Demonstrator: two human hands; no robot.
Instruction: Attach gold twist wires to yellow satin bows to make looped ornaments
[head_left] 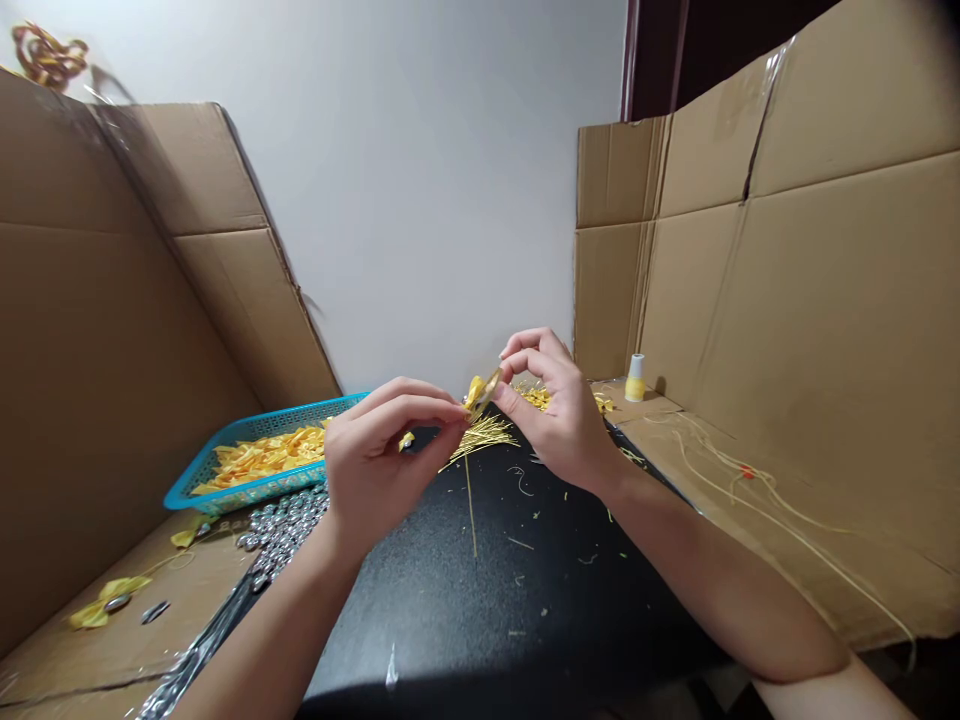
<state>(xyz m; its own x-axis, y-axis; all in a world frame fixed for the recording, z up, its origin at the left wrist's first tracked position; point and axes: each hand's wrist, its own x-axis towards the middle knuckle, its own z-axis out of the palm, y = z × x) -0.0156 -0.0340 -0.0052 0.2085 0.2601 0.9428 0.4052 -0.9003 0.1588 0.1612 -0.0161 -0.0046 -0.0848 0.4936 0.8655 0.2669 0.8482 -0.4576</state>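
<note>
- Yellow ribbon bow: left hand and right hand pinch it, grip narrow.
- Gold strands at six o'clock.
- Thread spool at three o'clock.

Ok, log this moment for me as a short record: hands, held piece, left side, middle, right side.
Left hand: pinching the held piece
Right hand: fingertips at its other end
Held piece: small, yellow-gold; details unclear
Left side: blue basket containing yellow pieces; silvery pieces beside it
Middle: thin gold strands bunched on the black surface, scraps scattered nearer
Right side: pale cord lying loose on cardboard
</note>
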